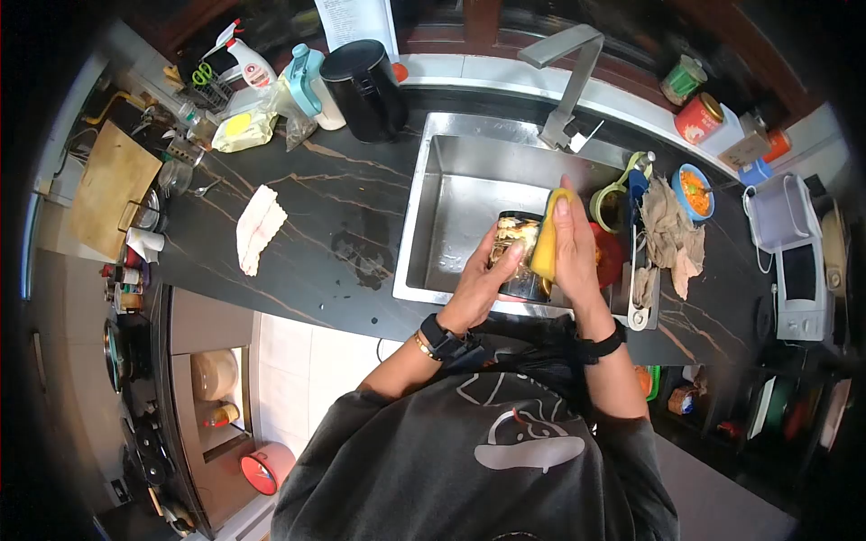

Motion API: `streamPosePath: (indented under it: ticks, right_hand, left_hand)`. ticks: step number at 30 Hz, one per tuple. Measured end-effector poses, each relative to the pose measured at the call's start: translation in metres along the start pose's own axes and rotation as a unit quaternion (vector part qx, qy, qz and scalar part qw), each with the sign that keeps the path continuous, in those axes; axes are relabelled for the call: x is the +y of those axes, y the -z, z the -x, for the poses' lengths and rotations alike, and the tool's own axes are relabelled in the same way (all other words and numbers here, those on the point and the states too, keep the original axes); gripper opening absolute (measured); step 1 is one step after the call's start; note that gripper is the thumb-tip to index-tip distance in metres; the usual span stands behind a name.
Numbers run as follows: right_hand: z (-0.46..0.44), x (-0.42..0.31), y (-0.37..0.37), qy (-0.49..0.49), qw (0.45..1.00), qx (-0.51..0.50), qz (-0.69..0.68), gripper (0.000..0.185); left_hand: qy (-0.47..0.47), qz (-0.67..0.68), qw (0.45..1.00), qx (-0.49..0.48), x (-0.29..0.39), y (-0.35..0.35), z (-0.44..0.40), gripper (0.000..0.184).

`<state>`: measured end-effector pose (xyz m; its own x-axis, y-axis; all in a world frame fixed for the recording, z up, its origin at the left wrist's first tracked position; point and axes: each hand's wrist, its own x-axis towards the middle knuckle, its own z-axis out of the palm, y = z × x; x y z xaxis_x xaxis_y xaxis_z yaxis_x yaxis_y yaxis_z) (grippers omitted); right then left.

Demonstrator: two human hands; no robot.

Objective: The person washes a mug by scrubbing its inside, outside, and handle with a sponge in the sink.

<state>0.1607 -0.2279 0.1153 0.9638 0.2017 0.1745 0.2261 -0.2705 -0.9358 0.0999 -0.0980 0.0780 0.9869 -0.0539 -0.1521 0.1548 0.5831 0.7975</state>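
Note:
Over the front edge of the steel sink (431, 189), my left hand (483, 281) is closed around a canister (520, 287) with a dark rim and a patterned black, gold and cream side. My right hand (570, 248) presses a yellow sponge (546, 236) against the canister's right side, its fingers stretched up along the sponge. The faucet (573, 81) stands behind the sink, and no water can be made out running from it. Part of the canister is hidden by my left fingers.
Right of the sink are a green-handled strainer (613, 200), a crumpled brown cloth (669, 221) and a blue bowl (693, 191) with orange food. A pale cloth (260, 230) lies on the dark counter at left. A black kettle (365, 90) and a spray bottle (250, 63) stand behind.

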Motion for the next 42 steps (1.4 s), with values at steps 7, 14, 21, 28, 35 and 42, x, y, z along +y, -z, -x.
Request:
streamPosePath:
  ticks: [7,14,21,28,35,42]
  right_hand:
    - [0.038,-0.013,-0.017,0.178,0.968,-0.053,0.166,0.052]
    - [-0.013,-0.004,0.002,0.082,0.995,-0.028,0.051,0.05]
    - [0.03,-0.009,-0.02,0.166,0.969,-0.068,0.17,0.052]
    - [-0.001,-0.008,-0.009,0.158,0.974,-0.021,0.158,0.051]
    - [0.013,-0.007,-0.018,0.166,0.975,-0.038,0.144,0.05]
    - [0.028,-0.018,-0.018,0.196,0.965,-0.043,0.17,0.05]
  left_hand:
    - [-0.021,0.011,0.999,-0.027,0.007,0.016,-0.009,0.055]
    - [0.067,0.082,0.991,-0.076,0.011,0.013,0.001,0.053]
    - [0.067,0.013,0.997,-0.043,0.018,0.022,-0.001,0.052]
    - [0.084,0.136,0.984,-0.075,0.011,0.019,0.0,0.047]
    - [0.096,0.096,0.988,-0.067,0.004,0.034,-0.003,0.047]
    - [0.107,0.176,0.975,-0.081,0.012,0.027,0.001,0.048]
